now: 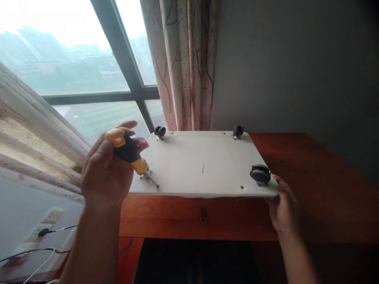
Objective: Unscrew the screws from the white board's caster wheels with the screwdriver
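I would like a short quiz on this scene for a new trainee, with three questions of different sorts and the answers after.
1. True or false: the right hand holds the white board near a corner that bears a dark wheel.
2. What is in the left hand? A) a hammer B) a screwdriver C) a pencil
3. Fill in: beside the window hang patterned ____.

Key: 1. True. 2. B. 3. Curtains.
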`<state>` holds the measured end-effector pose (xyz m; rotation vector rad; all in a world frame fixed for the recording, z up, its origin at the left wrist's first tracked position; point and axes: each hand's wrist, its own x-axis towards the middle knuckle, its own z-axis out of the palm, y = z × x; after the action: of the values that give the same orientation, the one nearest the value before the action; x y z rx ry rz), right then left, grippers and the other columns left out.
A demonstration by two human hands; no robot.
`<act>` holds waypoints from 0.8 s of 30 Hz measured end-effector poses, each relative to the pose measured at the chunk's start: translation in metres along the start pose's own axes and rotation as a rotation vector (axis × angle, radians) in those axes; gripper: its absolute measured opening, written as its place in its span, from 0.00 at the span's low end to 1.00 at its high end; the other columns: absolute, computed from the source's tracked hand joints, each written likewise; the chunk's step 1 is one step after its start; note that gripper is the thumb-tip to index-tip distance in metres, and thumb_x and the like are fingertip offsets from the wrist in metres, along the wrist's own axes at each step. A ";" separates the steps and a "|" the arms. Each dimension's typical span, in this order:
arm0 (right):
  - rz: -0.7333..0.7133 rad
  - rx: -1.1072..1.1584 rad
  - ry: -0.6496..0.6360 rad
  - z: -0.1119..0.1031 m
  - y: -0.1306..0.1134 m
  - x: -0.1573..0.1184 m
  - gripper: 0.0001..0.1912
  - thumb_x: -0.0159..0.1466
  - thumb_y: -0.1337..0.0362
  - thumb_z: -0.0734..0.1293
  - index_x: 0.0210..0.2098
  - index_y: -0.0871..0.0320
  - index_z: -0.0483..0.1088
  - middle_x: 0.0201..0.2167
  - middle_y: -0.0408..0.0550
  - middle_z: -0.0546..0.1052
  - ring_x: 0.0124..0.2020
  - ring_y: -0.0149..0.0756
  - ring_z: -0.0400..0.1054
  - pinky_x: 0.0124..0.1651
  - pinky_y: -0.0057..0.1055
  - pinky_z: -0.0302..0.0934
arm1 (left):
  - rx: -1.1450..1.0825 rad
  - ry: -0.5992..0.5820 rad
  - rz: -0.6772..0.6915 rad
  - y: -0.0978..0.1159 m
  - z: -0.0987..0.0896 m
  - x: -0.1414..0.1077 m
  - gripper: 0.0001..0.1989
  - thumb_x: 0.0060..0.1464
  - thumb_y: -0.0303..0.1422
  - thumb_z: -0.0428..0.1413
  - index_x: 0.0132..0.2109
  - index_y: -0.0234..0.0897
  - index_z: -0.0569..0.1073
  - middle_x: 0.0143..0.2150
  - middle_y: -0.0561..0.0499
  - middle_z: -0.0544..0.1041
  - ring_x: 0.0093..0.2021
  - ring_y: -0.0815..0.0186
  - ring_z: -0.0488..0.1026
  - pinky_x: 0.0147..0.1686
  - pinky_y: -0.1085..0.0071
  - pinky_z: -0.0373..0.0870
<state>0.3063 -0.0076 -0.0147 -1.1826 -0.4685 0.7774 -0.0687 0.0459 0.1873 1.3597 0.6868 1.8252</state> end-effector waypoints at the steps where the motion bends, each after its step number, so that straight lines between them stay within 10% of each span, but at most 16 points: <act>1: 0.002 0.000 0.001 0.000 0.000 0.000 0.23 0.57 0.51 0.74 0.49 0.53 0.78 0.50 0.48 0.78 0.42 0.39 0.73 0.34 0.29 0.65 | 0.017 -0.003 0.019 0.000 0.001 0.000 0.10 0.57 0.36 0.62 0.44 0.36 0.79 0.58 0.44 0.77 0.38 0.63 0.80 0.41 0.64 0.81; 6: -0.003 -0.012 -0.001 -0.001 0.001 0.001 0.23 0.57 0.50 0.73 0.50 0.52 0.78 0.51 0.48 0.78 0.43 0.39 0.73 0.34 0.29 0.64 | 0.018 -0.022 0.067 -0.001 0.003 -0.001 0.12 0.53 0.32 0.68 0.44 0.40 0.76 0.52 0.47 0.80 0.26 0.69 0.74 0.25 0.68 0.73; 11: 0.003 -0.014 -0.001 -0.002 0.001 0.001 0.23 0.57 0.50 0.73 0.50 0.52 0.77 0.51 0.48 0.78 0.42 0.39 0.73 0.32 0.28 0.63 | -0.039 -0.007 0.000 0.000 -0.002 0.001 0.19 0.59 0.44 0.60 0.46 0.32 0.80 0.52 0.42 0.77 0.33 0.65 0.75 0.33 0.66 0.77; 18: -0.032 -0.036 0.036 0.002 0.002 -0.004 0.25 0.57 0.49 0.73 0.50 0.53 0.78 0.51 0.49 0.78 0.37 0.35 0.69 0.30 0.28 0.59 | 0.015 -0.047 0.050 0.002 -0.001 -0.001 0.14 0.51 0.30 0.68 0.45 0.39 0.75 0.57 0.45 0.78 0.33 0.61 0.81 0.33 0.63 0.79; 24: -0.364 -0.312 0.340 0.000 0.002 -0.025 0.25 0.64 0.49 0.66 0.54 0.57 0.77 0.25 0.43 0.68 0.24 0.32 0.57 0.25 0.30 0.52 | -0.028 -0.054 0.015 0.001 -0.003 0.000 0.17 0.57 0.43 0.63 0.46 0.34 0.79 0.51 0.42 0.79 0.32 0.65 0.75 0.32 0.65 0.77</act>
<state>0.2894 -0.0259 -0.0154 -1.4345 -0.5129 0.1851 -0.0720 0.0452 0.1870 1.3939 0.6218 1.7973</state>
